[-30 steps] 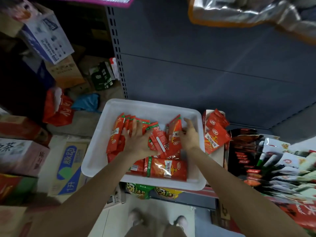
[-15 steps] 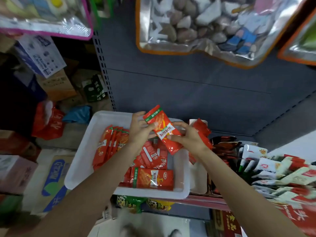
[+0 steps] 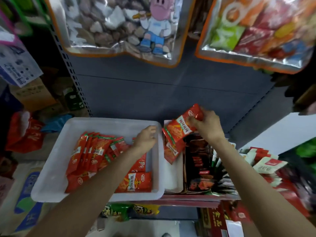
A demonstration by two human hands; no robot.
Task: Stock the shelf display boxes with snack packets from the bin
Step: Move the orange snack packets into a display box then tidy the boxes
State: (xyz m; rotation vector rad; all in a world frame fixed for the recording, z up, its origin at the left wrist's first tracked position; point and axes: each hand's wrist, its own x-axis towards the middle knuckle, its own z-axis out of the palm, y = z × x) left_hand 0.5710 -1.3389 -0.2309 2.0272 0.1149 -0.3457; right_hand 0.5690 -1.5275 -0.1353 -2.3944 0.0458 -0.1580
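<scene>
Meanwhile, the right hand (image 3: 207,124) had carried one red packet (image 3: 181,127) out of the white bin (image 3: 54,161), where half a second earlier both hands had held it above the pile. It now gripped the packet by its upper end, fingers curled round it, just over the back of the display box (image 3: 172,177), which sat touching the bin's three o'clock side. The left hand (image 3: 146,138) had let go and dropped back to the bin's two o'clock corner, its fingers loosely curled over the rim area and holding nothing that I could make out.

That shift suggests the stocking step was nearly done for this packet: it only needed lowering in beside the other red packets (image 3: 171,151) already leaning at the box's twelve o'clock end. Plenty of packets (image 3: 95,154) remained in the bin, so the task looked far from finished.

For room, the near half of the box, toward six o'clock, showed bare white floor. At three o'clock a dark box (image 3: 198,161) stood tight against it, so there was little sideways slack. The grey back panel (image 3: 171,93) closed off twelve o'clock.
</scene>
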